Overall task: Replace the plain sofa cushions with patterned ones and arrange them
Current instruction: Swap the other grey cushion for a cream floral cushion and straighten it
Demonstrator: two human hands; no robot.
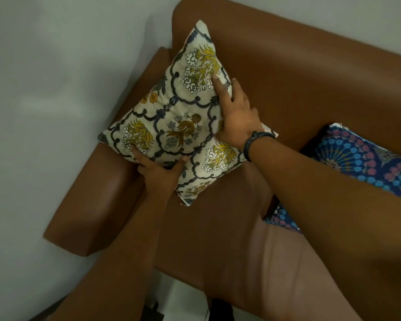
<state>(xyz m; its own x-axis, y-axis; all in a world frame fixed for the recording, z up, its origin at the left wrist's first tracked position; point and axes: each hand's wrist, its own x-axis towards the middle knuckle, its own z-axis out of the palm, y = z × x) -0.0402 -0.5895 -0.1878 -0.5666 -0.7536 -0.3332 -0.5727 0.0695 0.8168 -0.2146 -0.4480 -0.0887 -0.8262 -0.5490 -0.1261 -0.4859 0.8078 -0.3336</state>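
Note:
A cream cushion (pixel 178 117) with yellow and brown flowers and dark scrolls leans in the corner of the brown leather sofa (pixel 299 72), between the armrest and the backrest. My left hand (pixel 159 169) grips its lower edge, thumb on the front. My right hand (pixel 235 112), with a dark wristband, presses flat on its right side, fingers spread over the edge. A blue cushion (pixel 361 156) with a pink and blue mandala pattern lies on the seat to the right, partly hidden by my right forearm.
The sofa's left armrest (pixel 90 198) stands close to a pale wall (pixel 44 89). The brown seat (pixel 229 228) stretches below the cushions. White floor (pixel 185 302) and a dark object show at the bottom.

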